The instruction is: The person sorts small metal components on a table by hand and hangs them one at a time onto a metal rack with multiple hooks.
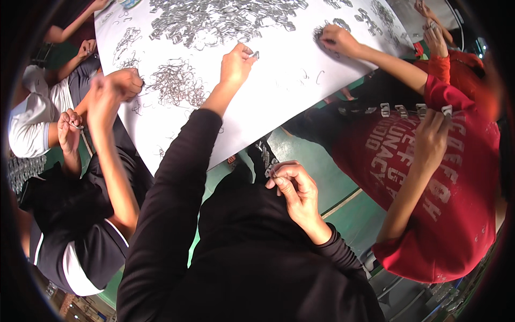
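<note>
My left hand (236, 65) reaches over the white table, at the near edge of a big pile of small grey metal pieces (214, 21). Thumb and fingers pinch one small grey metal piece (256, 55). Close to my body, above my lap, my right hand (298, 192) is closed in a pinch. From its fingertips a row of linked grey pieces (265, 152) trails away toward the table edge. What exactly sits between those fingertips is too small to tell. Left of my left forearm lies a tangled heap of thin wire hooks (177, 83).
The white tabletop (268, 107) carries scattered loose hooks (316, 78). At the right, a person in a red shirt (429, 177) reaches over the table, with similar grey pieces (401, 111) in a row by one hand. At the left, several people's hands (126, 83) work along the edge.
</note>
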Motion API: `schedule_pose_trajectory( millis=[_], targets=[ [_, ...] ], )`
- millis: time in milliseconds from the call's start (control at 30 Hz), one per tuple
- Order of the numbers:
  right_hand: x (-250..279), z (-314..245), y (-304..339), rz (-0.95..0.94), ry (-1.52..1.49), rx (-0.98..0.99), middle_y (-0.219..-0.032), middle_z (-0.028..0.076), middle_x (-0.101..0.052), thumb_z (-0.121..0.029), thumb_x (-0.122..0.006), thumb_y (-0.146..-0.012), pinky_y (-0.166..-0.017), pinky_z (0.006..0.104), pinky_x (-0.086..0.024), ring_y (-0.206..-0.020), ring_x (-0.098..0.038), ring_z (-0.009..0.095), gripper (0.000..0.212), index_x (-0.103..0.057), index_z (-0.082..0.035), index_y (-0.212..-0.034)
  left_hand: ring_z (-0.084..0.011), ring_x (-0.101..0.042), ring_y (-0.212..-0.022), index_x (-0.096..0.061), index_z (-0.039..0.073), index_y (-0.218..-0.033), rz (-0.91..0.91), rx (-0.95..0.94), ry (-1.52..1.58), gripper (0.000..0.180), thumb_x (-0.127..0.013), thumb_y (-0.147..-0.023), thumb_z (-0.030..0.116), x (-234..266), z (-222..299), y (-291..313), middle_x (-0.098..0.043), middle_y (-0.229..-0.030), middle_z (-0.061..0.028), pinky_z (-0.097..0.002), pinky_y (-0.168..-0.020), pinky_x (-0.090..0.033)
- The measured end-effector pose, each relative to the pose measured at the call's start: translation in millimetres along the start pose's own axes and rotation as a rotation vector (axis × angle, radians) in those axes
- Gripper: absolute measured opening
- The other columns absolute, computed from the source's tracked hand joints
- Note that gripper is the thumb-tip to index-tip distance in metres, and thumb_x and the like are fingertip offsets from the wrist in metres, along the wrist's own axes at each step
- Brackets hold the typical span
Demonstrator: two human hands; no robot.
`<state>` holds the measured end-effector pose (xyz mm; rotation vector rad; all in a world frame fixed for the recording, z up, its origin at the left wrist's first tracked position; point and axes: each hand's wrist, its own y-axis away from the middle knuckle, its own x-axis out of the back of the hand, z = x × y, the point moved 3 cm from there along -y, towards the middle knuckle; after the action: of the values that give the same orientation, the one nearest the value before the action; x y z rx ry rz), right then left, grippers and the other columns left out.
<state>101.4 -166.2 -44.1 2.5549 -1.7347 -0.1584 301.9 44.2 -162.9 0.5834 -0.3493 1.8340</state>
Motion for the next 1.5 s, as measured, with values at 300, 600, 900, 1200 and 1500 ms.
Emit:
schedule_pose_trajectory(
  millis=[300, 600, 900, 1200, 1500],
  targets=[
    [-2.0, 6.7, 3.4, 0.118, -0.226, 0.009, -0.090, 0.008, -0.061, -0.002, -0.055, -0.090, -0.062, 0.0220, -0.050, -0.075, -0.063, 0.013, 0.015, -0.048, -0.002, -0.103, -0.0071, -0.060, -0.071, -0.061, -0.001, -0.100, -0.323, 0.120, 0.466, 0.017, -0.062, -0.084, 0.001, 67.7, 80.5, 184.5, -0.066, -0.087, -0.0055, -0.0207, -0.063, -0.049],
    [-17.5, 21.7, 7.7, 0.120, -0.311, -0.047, -0.092, 0.010, -0.061, 0.001, -0.058, -0.087, -0.057, 0.0218, -0.051, -0.072, -0.064, 0.016, 0.027, -0.041, -0.004, -0.107, -0.0114, -0.063, -0.086, -0.061, -0.003, -0.100, -0.316, 0.070, 0.689, 0.016, -0.060, -0.084, -0.003, 90.8, 85.2, 228.8, -0.065, -0.092, -0.0081, -0.0227, -0.075, -0.051],
    [-32.0, 38.9, -90.3, -0.099, 0.394, 0.036, -0.078, 0.006, -0.058, -0.011, -0.059, -0.086, -0.057, 0.0271, -0.046, -0.064, -0.059, 0.014, 0.011, -0.058, 0.000, -0.086, -0.0135, -0.066, -0.080, -0.064, -0.001, -0.091, -0.215, 0.022, 0.465, 0.011, -0.063, -0.080, -0.002, 114.5, 56.3, 266.6, -0.067, -0.092, -0.0081, -0.0261, -0.081, -0.050],
    [-172.6, 87.7, -178.1, -0.385, 1.269, 0.047, -0.093, 0.009, -0.064, -0.021, -0.063, -0.078, -0.075, 0.0380, -0.049, -0.088, -0.062, 0.027, 0.012, -0.068, -0.012, -0.085, -0.0138, -0.066, -0.078, -0.063, -0.001, -0.091, -0.064, 0.031, 0.538, 0.010, -0.062, -0.081, -0.004, 121.4, 30.6, 289.9, -0.067, -0.089, -0.0086, -0.0244, -0.075, -0.052],
    [-157.0, 109.1, -188.3, -0.534, 0.678, -0.145, -0.079, 0.008, -0.064, -0.020, -0.056, -0.089, -0.064, 0.0283, -0.046, -0.073, -0.060, 0.018, 0.021, -0.062, 0.000, -0.085, -0.0135, -0.062, -0.069, -0.064, 0.000, -0.092, 0.025, 0.035, 0.561, 0.011, -0.063, -0.081, 0.001, 125.7, 16.1, 294.7, -0.064, -0.087, -0.0070, -0.0230, -0.064, -0.050]
  ],
)
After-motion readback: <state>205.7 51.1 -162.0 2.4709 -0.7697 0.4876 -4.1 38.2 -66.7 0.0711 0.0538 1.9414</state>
